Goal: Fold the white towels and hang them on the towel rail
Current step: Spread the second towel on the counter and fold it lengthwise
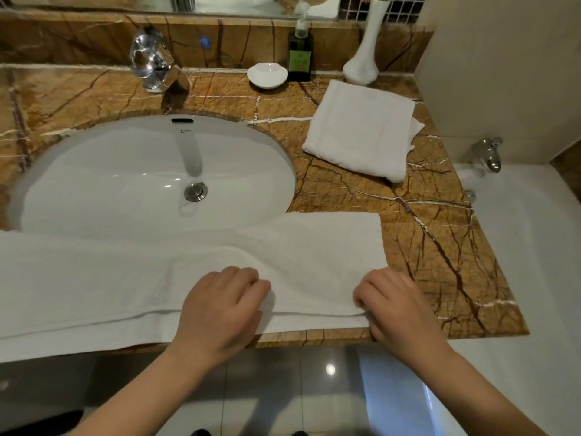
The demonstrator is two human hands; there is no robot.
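A long white towel [103, 278] lies stretched along the near edge of my brown marble bench [440, 247], running from the left border of the frame to just right of centre, its far edge overlapping the rim of the white sink [151, 177]. Part of it is already doubled over near the middle. My left hand [220, 313] rests on that towel in the lower centre, fingers [248, 278] curled together and pinching a fold of cloth. My right hand [399, 306] sits at the towel's right end, lower right of centre, its fingers bent down and closed on the corner at the bench edge. A second white towel, the folded towel [361, 127], lies in the upper right on the bench, well apart from my hands. Behind it stand a white vase [364, 55], a dark soap bottle [300, 55] and a small white dish [267, 75]. The chrome faucet [154, 61] stands at the upper left, behind the sink.
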